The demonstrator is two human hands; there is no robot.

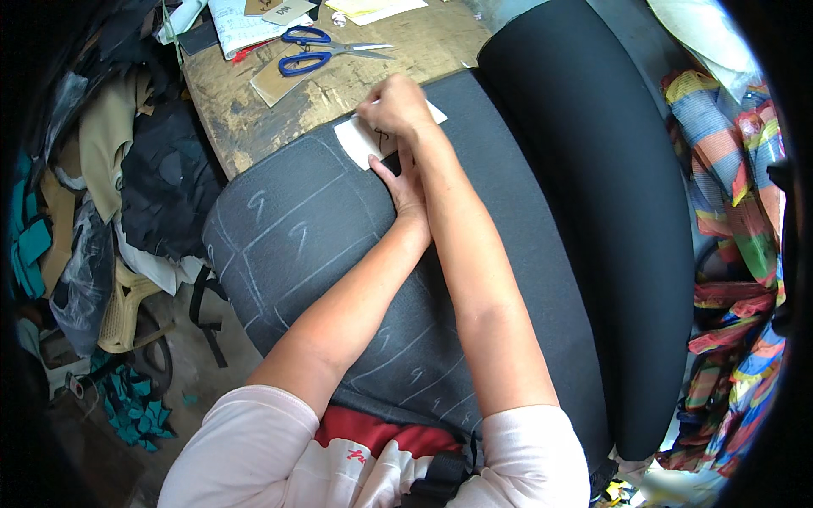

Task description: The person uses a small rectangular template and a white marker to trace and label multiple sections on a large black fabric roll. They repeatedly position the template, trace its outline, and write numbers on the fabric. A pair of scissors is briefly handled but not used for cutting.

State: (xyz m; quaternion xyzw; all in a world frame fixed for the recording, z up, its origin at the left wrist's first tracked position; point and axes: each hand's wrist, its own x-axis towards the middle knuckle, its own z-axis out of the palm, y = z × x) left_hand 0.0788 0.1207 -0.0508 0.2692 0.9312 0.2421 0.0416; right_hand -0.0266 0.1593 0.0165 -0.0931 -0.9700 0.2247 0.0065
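Observation:
Dark grey fabric (pixel 474 169) lies over the table, with chalk lines and marks drawn across it. A white card (pixel 351 146) with a dark mark rests on the fabric near its far edge. My left hand (pixel 409 196) presses on the card's near edge with the thumb stretched out; its other fingers are partly hidden by my right wrist. Over the far side of the card, my right hand (pixel 396 106) is closed, fingers curled. Whatever it may hold is hidden from view.
Blue-handled scissors (pixel 318 52) lie on the wooden table (pixel 241 110) beyond the fabric, near a notebook (pixel 241 30) and loose cards. A thick black fabric roll (pixel 610 212) runs along the right. Colourful striped sacks (pixel 720 161) stand farther right; a beige plastic chair (pixel 125 305) and scraps fill the left.

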